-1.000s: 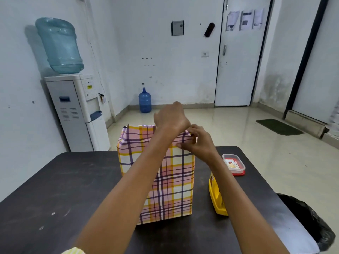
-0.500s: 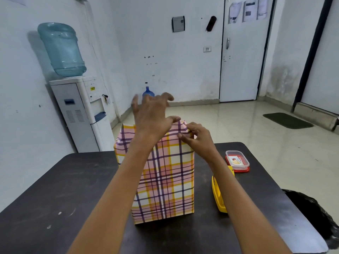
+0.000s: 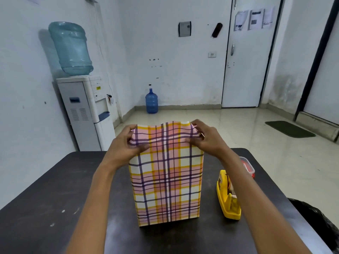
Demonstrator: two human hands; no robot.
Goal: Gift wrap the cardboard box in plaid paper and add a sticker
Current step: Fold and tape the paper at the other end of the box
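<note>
The box wrapped in pink, yellow and purple plaid paper (image 3: 166,182) stands upright in the middle of the dark table (image 3: 45,208). The cardboard itself is hidden under the paper. My left hand (image 3: 124,145) pinches the paper's top left corner, thumb in front and fingers behind. My right hand (image 3: 205,138) pinches the top right corner the same way. The paper's upper edge stands up loose and wavy between my hands.
A yellow tape dispenser (image 3: 228,197) lies on the table just right of the box. A small clear container with a red base (image 3: 247,165) sits behind my right forearm. A black bag (image 3: 317,222) is off the table's right edge. A water dispenser (image 3: 86,110) stands at the left wall.
My left hand came down from above the box's top and took hold of the top left corner. My right hand slid out to the right corner. The paper's top edge now stands up.
</note>
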